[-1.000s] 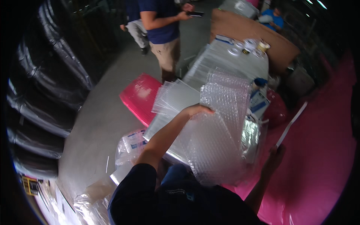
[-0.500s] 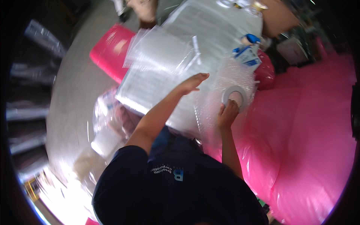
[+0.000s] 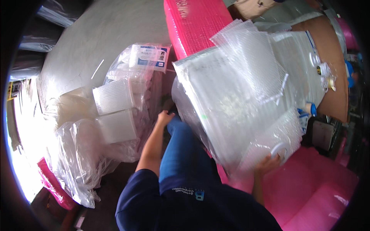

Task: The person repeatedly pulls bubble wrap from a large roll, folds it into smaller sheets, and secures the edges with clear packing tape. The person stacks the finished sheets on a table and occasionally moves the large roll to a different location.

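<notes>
My right hand (image 3: 268, 163) is closed on the rim of a white roll of tape (image 3: 278, 149). The roll rests over a sheet of clear bubble wrap (image 3: 257, 148) at the near right of the work surface (image 3: 223, 115), which is covered in clear plastic. Beside my thigh, off the left edge of that surface, hangs my left hand (image 3: 165, 116). Its fingers look loosely apart, and I see nothing in it. Several bubble-wrap pouches (image 3: 252, 57) lie fanned out at the far side of the surface.
Clear bags of packed bubble-wrap pouches (image 3: 115, 96) stand on the floor at left. A pink bubble-wrap bundle (image 3: 196, 27) is beyond the table, and pink plastic (image 3: 304, 188) piles up at right. Small tape rolls (image 3: 323, 73) sit near a cardboard sheet (image 3: 333, 50).
My view has swung left, bringing the bagged pouches into full sight. My left hand has left the space above the table and dropped beside my thigh. My right hand stays at the tape roll.
</notes>
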A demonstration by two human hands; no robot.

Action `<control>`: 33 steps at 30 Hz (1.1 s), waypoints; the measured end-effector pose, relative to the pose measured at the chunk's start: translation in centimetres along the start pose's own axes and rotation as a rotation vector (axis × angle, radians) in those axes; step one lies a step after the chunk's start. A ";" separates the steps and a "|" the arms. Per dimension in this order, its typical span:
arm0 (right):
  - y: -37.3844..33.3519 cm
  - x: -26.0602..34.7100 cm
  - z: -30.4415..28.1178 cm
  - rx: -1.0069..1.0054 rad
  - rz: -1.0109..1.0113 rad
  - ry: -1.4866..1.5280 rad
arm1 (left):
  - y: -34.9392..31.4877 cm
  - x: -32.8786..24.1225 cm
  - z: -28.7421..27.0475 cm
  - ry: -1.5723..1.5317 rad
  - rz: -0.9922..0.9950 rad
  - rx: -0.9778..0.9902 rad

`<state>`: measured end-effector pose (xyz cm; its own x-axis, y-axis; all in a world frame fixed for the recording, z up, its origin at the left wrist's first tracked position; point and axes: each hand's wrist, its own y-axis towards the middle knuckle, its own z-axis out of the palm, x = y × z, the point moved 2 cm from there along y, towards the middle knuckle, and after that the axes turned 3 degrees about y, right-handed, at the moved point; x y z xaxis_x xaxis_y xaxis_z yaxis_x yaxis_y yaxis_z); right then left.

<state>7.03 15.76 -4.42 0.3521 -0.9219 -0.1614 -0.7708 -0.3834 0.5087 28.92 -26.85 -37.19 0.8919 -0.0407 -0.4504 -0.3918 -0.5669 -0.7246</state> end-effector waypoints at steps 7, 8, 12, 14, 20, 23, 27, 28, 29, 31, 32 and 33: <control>-0.3 0.2 -0.7 0.091 0.062 -0.148 | 8.5 -0.8 13.5 -0.128 -0.321 0.064; 0.0 1.0 -0.6 0.108 0.195 -0.079 | 9.8 -0.4 14.8 -0.096 -0.294 0.094; 2.1 3.4 -1.5 0.194 0.046 -0.206 | 10.3 3.9 15.6 -0.230 -0.431 -0.160; 1.3 2.7 -1.8 0.172 -0.020 -0.232 | 8.7 5.9 12.0 -0.645 -0.464 -0.139; 0.8 0.3 0.0 0.101 0.029 0.017 | -4.6 9.9 -5.6 -1.466 -0.080 -0.017; 2.3 2.9 -1.6 0.069 0.087 0.138 | -12.2 4.2 -16.4 -1.352 -0.045 -0.304; 3.3 16.1 -4.4 0.104 -0.058 0.855 | -22.1 -7.8 -24.9 -1.253 0.165 -0.329; 5.5 21.3 -7.1 0.379 -0.203 0.990 | -24.2 -10.7 -25.5 -1.204 0.238 -0.308; 5.3 25.5 -6.1 0.386 -0.346 1.214 | -25.8 -13.9 -25.6 -1.144 0.313 -0.268; 6.2 32.4 -5.9 0.301 -0.389 1.487 | -28.5 -19.6 -24.7 -1.104 0.390 -0.133; 6.9 34.3 -6.0 0.501 -0.193 1.593 | -28.2 -20.9 -22.8 -1.075 0.407 -0.027; 7.0 35.1 -5.0 0.619 0.076 1.762 | -27.6 -22.2 -21.6 -1.042 0.426 0.077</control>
<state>16.67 -18.99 -2.27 0.0742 0.0190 0.9971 -0.7253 -0.6851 0.0670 24.84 -28.07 4.07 0.0731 0.5082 -0.8581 -0.6645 -0.6168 -0.4219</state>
